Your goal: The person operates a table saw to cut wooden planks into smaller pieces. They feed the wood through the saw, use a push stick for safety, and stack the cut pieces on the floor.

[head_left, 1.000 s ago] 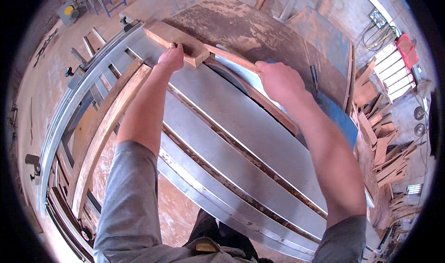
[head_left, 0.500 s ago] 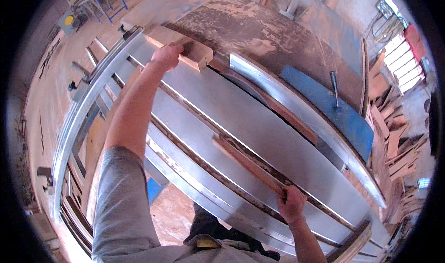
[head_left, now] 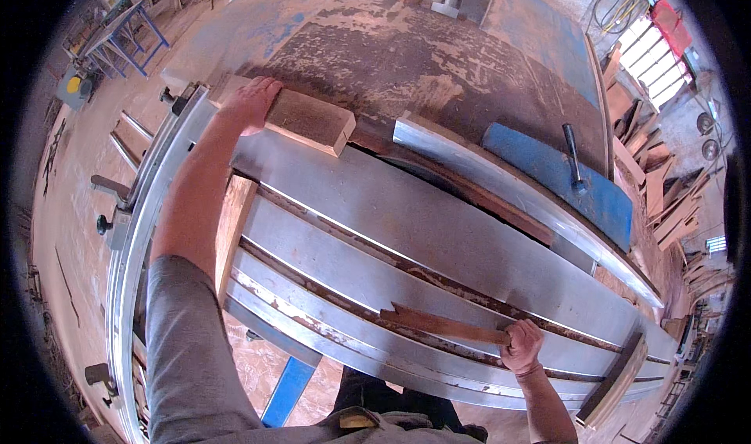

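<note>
At the far left, my left hand (head_left: 252, 106) lies over a thick wooden block (head_left: 311, 122), its fingers across the top and its thumb at the near side. The block rests at the far edge of a long grey metal machine table (head_left: 375, 197). Low on the right, my right hand (head_left: 522, 345) is closed round one end of a thin push stick (head_left: 446, 325). The stick's notched tip points left, over the table's grooves.
A bright metal fence (head_left: 508, 182) slants beside a blue plate (head_left: 540, 158) with a black-handled lever. Beyond is a worn dark tabletop (head_left: 391, 53). A short board (head_left: 614, 381) lies across the right end, another piece (head_left: 235, 221) at left. Scrap wood (head_left: 657, 186) is piled right.
My right hand has brought the push stick nearer and slightly right, turning it more level. My left hand now lies flatter over the block, farther left along it. The view has shifted.
</note>
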### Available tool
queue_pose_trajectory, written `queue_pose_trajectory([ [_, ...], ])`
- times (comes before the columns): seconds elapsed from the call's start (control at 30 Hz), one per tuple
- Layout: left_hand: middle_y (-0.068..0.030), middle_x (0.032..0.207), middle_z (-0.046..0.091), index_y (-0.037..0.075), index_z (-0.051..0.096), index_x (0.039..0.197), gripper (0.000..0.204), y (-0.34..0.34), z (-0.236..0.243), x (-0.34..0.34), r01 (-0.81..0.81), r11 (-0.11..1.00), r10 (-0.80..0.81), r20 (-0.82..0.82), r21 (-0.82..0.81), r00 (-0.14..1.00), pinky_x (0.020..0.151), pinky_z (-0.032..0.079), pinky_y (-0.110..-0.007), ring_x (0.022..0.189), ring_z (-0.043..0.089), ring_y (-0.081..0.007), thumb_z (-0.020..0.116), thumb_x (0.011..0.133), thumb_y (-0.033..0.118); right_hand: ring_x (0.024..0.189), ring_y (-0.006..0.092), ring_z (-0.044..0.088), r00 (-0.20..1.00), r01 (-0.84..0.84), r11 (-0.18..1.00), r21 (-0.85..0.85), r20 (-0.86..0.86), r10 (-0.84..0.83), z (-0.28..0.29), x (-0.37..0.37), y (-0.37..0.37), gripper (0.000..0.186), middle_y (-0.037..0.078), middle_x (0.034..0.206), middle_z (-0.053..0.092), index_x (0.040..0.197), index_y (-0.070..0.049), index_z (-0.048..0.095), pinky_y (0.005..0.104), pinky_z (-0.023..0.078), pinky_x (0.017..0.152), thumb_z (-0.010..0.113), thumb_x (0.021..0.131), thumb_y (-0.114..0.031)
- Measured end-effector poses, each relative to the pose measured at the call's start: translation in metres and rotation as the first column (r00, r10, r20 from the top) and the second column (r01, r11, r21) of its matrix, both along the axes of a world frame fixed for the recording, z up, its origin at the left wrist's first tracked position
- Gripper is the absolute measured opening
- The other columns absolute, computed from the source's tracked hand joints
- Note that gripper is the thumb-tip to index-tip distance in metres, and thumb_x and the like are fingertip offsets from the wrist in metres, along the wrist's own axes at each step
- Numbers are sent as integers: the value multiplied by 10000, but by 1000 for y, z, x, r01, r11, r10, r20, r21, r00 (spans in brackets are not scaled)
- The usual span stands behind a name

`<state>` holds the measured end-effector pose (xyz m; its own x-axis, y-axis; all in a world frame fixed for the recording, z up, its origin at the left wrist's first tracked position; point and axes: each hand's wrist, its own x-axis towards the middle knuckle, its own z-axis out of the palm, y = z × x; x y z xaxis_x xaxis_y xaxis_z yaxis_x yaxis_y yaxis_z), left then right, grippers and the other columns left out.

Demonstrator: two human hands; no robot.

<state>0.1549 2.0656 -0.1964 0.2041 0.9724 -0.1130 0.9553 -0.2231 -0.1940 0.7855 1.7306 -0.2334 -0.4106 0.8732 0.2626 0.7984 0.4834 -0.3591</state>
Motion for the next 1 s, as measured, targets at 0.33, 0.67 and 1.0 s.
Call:
queue_pose_trajectory([
  [0.33, -148, 1303, 590, 10, 440, 1400, 849, -104, 139, 27, -229, 953, 9, 739, 197, 674, 1089, 385, -400, 1231, 529, -302, 826, 703, 301, 623, 359, 509, 996, 81, 993, -83, -39, -84, -6, 10, -6, 199, 141, 680, 482, 723, -71, 470, 442, 397, 539, 658, 660, -83],
  [0.67, -110, 1386, 556, 60, 509, 1378, 733, -285, 41, 265, 30, 997, 51, 344, -66, -938, 1117, 345, -498, 1310, 476, -319, 750, 815, 462, 930, 237, 663, 207, -544, 524, -655, -710, -673, 35, 2, -39, 287, 152, 1209, 615, 1193, -2, 563, 399, 599, 785, 502, 1032, -231],
  [1.0, -111, 1416, 514, 116, 411, 1446, 836, -357, -15, 541, 153, 946, 216, 203, -286, -955, 1096, 367, -549, 1300, 483, -334, 650, 832, 631, 1281, 284, 488, 11, -264, 601, -755, -625, -781, 45, 134, -104, 529, 119, 1470, 404, 1527, -139, 303, 468, 495, 992, 483, 1034, -206],
])
